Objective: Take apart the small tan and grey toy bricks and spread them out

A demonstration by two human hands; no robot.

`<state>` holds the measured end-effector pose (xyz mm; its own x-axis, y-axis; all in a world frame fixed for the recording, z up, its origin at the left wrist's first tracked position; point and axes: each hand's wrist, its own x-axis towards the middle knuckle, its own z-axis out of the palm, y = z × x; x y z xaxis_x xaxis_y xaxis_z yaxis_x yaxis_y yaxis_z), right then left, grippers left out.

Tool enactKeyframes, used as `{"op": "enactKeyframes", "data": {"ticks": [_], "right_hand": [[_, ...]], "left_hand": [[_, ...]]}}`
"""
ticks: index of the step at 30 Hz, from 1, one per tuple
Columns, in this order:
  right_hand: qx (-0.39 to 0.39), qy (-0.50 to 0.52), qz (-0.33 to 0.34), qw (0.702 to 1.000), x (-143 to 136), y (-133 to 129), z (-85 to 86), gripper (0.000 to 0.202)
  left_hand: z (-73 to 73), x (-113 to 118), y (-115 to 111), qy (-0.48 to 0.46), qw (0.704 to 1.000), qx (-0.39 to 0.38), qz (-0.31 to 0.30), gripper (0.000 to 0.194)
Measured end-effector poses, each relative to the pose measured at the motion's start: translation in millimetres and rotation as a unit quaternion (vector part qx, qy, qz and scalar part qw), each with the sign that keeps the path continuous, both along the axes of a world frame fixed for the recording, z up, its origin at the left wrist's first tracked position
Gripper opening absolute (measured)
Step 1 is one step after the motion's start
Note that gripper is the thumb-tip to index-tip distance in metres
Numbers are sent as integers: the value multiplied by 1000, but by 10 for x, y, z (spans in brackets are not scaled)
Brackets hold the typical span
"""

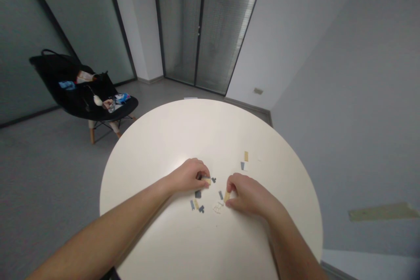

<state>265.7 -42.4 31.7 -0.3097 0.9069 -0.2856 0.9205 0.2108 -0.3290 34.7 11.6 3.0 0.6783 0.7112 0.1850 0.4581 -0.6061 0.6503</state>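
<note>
Near the middle of the round white table (pixel 157 140), my left hand (pixel 192 175) is closed on a small yellow piece (pixel 206 180) with a grey edge. To its right, my right hand (pixel 244 192) pinches another small yellow piece (pixel 227 196) between thumb and fingers. A dark grey piece (pixel 214 180) lies just beside the left fingertips. Below the left hand are a dark square piece (pixel 197 194), a blue-grey piece (pixel 192 204), a yellow strip (pixel 196 204) and a dark piece (pixel 201 209). Between the hands lie a grey strip (pixel 221 195) and thin whitish bits (pixel 218 208).
Farther back on the table lie a yellow piece (pixel 246 156) and a grey piece (pixel 242 166) beside a white one. A black chair (pixel 75 105) with bags and other items stands at the left. A wall (pixel 354 140) rises at the right.
</note>
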Motion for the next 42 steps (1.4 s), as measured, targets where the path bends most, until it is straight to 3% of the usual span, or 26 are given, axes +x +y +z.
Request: {"op": "enactKeyframes", "data": {"ticks": [3, 8, 24, 31, 35, 42], "right_hand": [[12, 21, 13, 1000, -18, -10, 10, 21], [12, 24, 8, 1000, -42, -2, 7, 49], [-27, 40, 12, 999, -93, -18, 54, 37], [-62, 122, 20, 990, -89, 5, 50, 32], [-55, 190, 13, 980, -55, 34, 9, 20], [-137, 358, -4, 924, 76, 101, -112, 10]], "left_hand": [[-20, -1, 5, -1, 1000, 2, 2, 15], [-52, -4, 11, -5, 1000, 2, 6, 15], [-50, -7, 16, 0, 1000, -1, 5, 15], [-40, -8, 15, 5, 1000, -1, 3, 16], [-63, -9, 30, 5, 1000, 0, -1, 18], [-96, -14, 35, 1, 1000, 2, -3, 19]]}}
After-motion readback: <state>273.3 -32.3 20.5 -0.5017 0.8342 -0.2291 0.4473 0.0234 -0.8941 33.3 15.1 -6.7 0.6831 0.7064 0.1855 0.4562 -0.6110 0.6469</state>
